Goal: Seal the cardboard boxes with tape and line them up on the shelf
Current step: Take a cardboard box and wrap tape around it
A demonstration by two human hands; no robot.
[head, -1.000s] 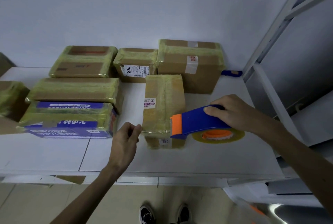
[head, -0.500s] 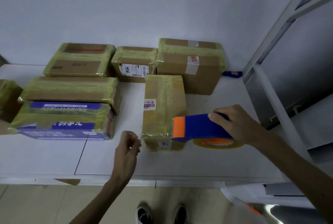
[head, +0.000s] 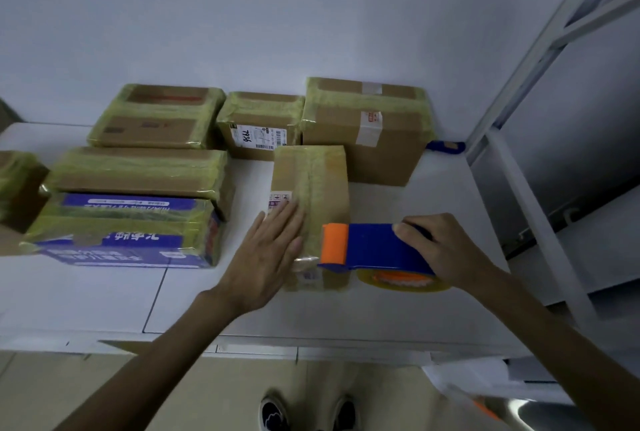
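A narrow cardboard box wrapped in yellowish tape lies lengthwise in the middle of the white shelf. My left hand lies flat with straight fingers on the box's near left top. My right hand grips a blue tape dispenser with an orange front end, held at the box's near right corner. The yellowish tape roll with its orange core shows under the dispenser.
Several taped boxes stand behind and to the left: a large one at the back right, a labelled one, a flat one, a long one and a blue printed one. White shelf uprights rise at right.
My left hand moved from beside the box up onto its top and flattened out. My right hand with the dispenser barely shifted.
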